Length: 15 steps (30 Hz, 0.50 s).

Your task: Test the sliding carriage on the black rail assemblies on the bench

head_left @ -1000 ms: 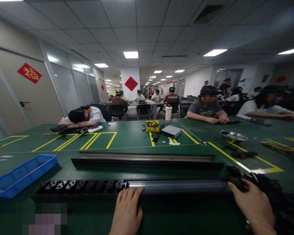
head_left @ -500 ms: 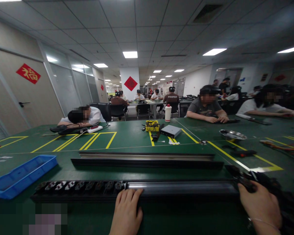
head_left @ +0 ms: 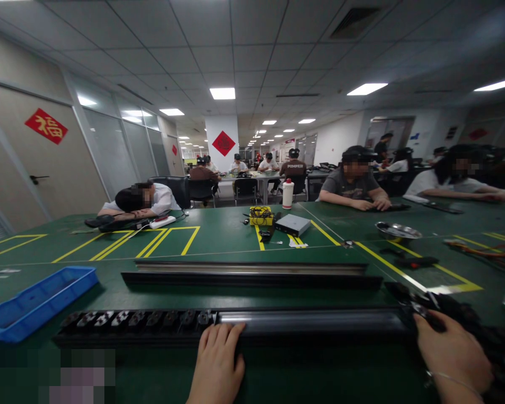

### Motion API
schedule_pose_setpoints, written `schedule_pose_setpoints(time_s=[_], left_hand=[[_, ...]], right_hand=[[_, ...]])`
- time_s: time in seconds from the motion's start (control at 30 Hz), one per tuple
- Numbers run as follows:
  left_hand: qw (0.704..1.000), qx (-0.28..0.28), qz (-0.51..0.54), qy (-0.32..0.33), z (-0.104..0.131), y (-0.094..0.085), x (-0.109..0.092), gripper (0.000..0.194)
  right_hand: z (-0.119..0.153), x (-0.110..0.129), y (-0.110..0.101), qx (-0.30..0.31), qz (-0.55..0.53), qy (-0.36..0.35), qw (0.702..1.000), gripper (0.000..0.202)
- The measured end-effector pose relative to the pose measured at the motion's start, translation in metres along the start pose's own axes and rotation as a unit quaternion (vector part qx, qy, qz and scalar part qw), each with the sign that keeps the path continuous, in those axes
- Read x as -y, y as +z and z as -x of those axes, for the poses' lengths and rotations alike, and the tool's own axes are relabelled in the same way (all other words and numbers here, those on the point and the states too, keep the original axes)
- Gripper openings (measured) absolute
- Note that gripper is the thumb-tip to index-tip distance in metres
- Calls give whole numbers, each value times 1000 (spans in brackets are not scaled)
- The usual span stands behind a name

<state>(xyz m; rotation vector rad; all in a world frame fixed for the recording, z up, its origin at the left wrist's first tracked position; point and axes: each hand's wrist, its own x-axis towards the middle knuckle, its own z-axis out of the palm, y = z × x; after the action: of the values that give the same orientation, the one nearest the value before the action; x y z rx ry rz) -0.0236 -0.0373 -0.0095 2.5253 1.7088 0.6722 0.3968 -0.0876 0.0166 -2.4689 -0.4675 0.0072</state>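
Observation:
A long black channel [head_left: 320, 325] lies across the green table in front of me. Its left part holds a row of several dark socket-like modules [head_left: 154, 318], some with white marks. My left hand [head_left: 221, 359] rests on the channel's front edge, just right of the last module, fingers lying over the rim. At the channel's right end my right hand [head_left: 448, 345] is closed on a small black part [head_left: 429, 318], beside a heap of black parts [head_left: 467, 314]. Much of that part is hidden by the fingers.
Behind the channel lies a second long rail [head_left: 252, 275]. A blue tray [head_left: 37, 303] stands at left. Farther back are a grey box [head_left: 292, 224], a yellow item with cables [head_left: 261, 216], a bottle [head_left: 288, 193] and a metal dish [head_left: 398, 231]. People sit around the table.
My right hand has shifted slightly to the right, over the heap of black parts. My left hand stays in place on the channel.

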Motion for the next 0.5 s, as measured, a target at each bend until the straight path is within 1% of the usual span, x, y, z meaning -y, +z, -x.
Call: schedule_pose_setpoints(time_s=[0.13,0.23,0.37,0.5], left_hand=[[1000,-7,4,6,-1,1,1,47],[1000,-10,-12,16,-1,1,1,47],[999,-24,-33,31,0,2,3,46],[997,-52,-36,49,1,3,5,44]], right_hand=[[2,0,-4,-16,-7,-4,1000,63],[6,-2,-5,-32,-23,-18,999,59],[8,-4,0,-87,-73,-71,991,52],[3,-7,12,-154,-125,-80,977,50]])
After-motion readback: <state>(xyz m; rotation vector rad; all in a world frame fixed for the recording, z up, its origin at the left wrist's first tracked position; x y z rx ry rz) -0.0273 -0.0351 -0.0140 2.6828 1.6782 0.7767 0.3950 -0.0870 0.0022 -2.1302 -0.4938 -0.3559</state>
